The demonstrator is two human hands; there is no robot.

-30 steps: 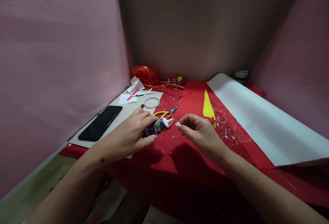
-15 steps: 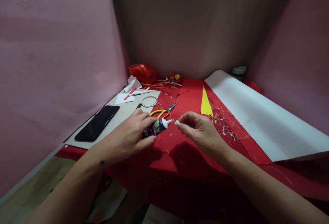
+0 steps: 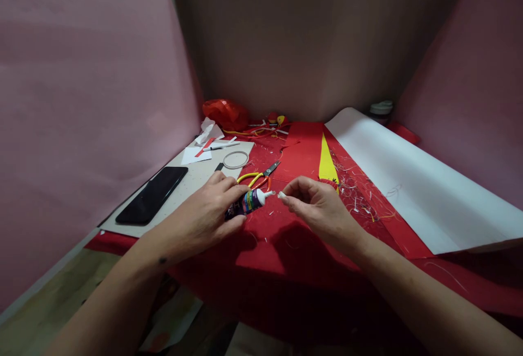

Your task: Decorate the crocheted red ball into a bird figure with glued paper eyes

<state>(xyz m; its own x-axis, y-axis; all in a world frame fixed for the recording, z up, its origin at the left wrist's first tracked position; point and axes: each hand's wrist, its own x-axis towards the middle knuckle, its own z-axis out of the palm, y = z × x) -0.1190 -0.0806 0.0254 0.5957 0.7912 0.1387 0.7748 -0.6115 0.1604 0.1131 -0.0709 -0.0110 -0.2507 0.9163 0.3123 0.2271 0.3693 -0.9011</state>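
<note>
My left hand (image 3: 208, 211) is wrapped round a dark glue tube (image 3: 247, 203) with coloured bands and a white shoulder, its narrow nozzle pointing right. Close to the nozzle tip, my right hand (image 3: 314, 206) pinches a small white cap (image 3: 281, 195) between thumb and fingertips; a slight gap separates the two. Just behind the tube lie scissors (image 3: 261, 175) with yellow and orange handles, partly covered by my left hand. All of this is over a red cloth (image 3: 261, 258).
A grey board (image 3: 200, 173) at left bears a black phone (image 3: 152, 195), a ring (image 3: 236, 160), a pen (image 3: 220, 147) and paper scraps. Red corrugated sheet (image 3: 302, 151), a yellow pointed piece (image 3: 327, 162), thread clippings (image 3: 359, 195) and a large white sheet (image 3: 425, 192) lie right. A red bag (image 3: 226, 113) sits behind.
Both hands keep their grips on the tube and the cap. The tube has shifted slightly left, so the nozzle is a little farther from the cap. The view has moved slightly.
</note>
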